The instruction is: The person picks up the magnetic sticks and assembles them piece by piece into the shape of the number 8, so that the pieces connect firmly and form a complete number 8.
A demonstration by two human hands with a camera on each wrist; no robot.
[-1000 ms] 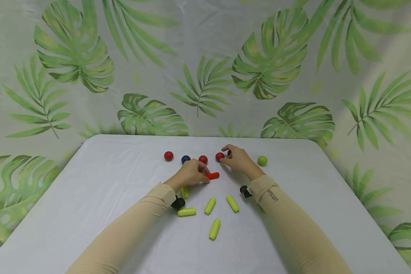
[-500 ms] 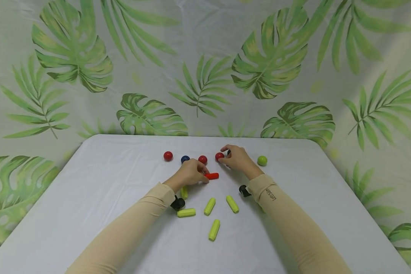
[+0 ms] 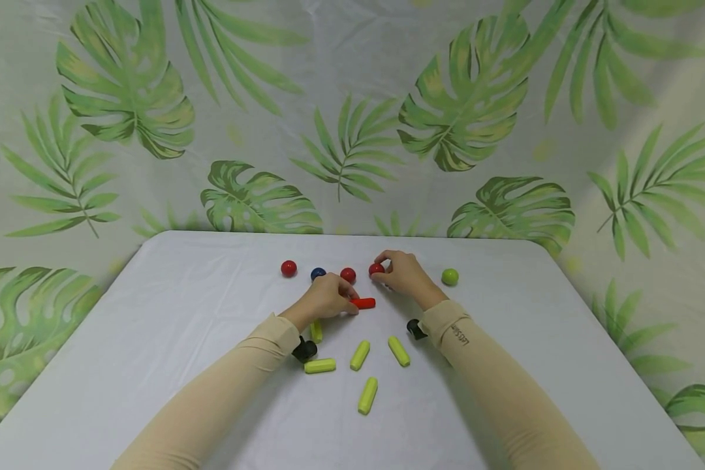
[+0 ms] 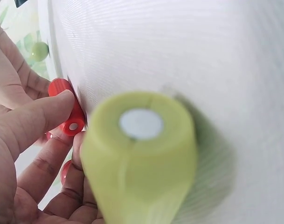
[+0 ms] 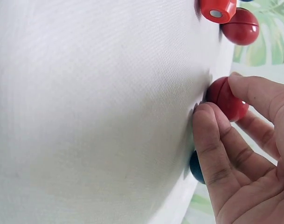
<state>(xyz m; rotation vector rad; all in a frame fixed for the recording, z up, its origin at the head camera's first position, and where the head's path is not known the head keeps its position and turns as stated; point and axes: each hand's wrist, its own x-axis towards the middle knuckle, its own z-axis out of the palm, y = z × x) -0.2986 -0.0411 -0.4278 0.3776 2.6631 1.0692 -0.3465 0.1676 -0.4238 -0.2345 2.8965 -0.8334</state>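
Note:
My left hand (image 3: 328, 297) pinches a red magnetic rod (image 3: 364, 303) between thumb and fingers, close to the tabletop. In the left wrist view the rod's near end shows a round pale disc. To the right, my right hand (image 3: 405, 273) holds a red ball (image 3: 376, 270) at its fingertips. The right wrist view shows fingers on two sides of this red ball (image 5: 225, 98), which seems to touch the table. A dark blue ball (image 5: 196, 168) lies partly hidden behind that hand. Another red ball (image 3: 348, 275) stands between the hands, just beyond the red rod.
Farther left sit a blue ball (image 3: 318, 273) and a red ball (image 3: 289, 268); a green ball (image 3: 450, 277) is at the right. Several yellow-green rods, such as one nearest the front (image 3: 367, 395), lie on the white table (image 3: 258, 418). One rod lies close beside the left wrist.
My right hand has shifted slightly left and its fingers have closed in on the red ball. The dark ball beside it is now hidden in the head view. My left hand stays still.

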